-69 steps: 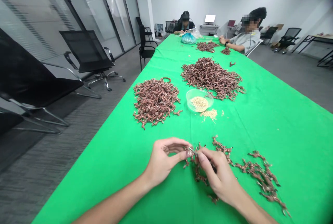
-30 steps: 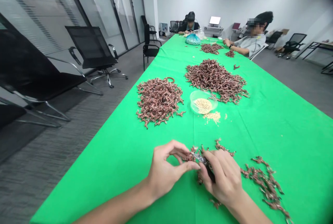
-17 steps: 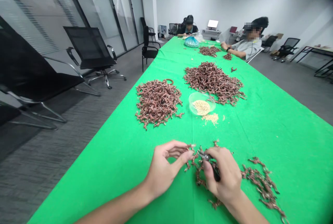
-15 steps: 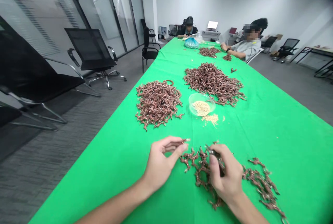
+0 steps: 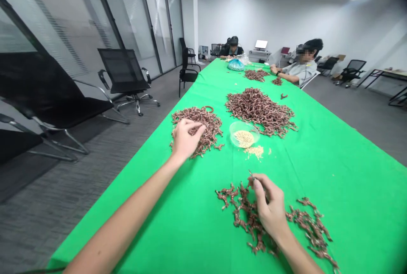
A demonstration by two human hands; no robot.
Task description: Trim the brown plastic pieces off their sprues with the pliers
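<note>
The left hand (image 5: 186,141) is at a brown pile (image 5: 212,132); I can't tell if its grip is together. The right hand (image 5: 271,209) squeezes a metal tool (image 5: 251,175) by loose brown bits (image 5: 241,219). Another big pile (image 5: 259,110) sits on the bench (image 5: 337,159).

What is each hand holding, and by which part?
The right hand holds a metal-tipped tool just behind its tip; the rest is mostly hidden. Whether the left hand, at the left brown pile, holds anything cannot be told.

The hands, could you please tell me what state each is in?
Left hand: over the brown pile; grip cannot be told.
Right hand: closed, holding a metal-tipped tool.
</note>
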